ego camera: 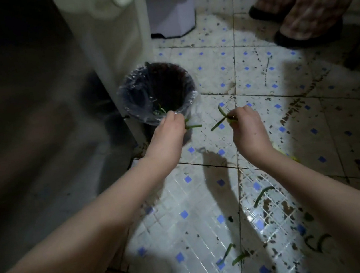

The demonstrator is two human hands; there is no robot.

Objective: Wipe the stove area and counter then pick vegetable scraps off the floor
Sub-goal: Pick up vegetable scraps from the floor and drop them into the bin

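My left hand [169,131] pinches a short green vegetable scrap [192,125] beside the near rim of a small dark bin lined with clear plastic [131,90]. Some green scraps [159,112] lie inside the bin. My right hand [246,127] holds thin green stalks [221,116] above the tiled floor, to the right of the bin. More green scraps lie on the floor near me: a curved one [262,195], two short ones [229,251], and curled ones [317,242] at the lower right.
The white floor tiles with blue squares [258,73] are spotted with dark dirt. A tall white appliance [118,40] stands behind the bin, a white container [171,16] beyond it. Another person's legs in patterned trousers and dark slippers [303,33] stand at top right.
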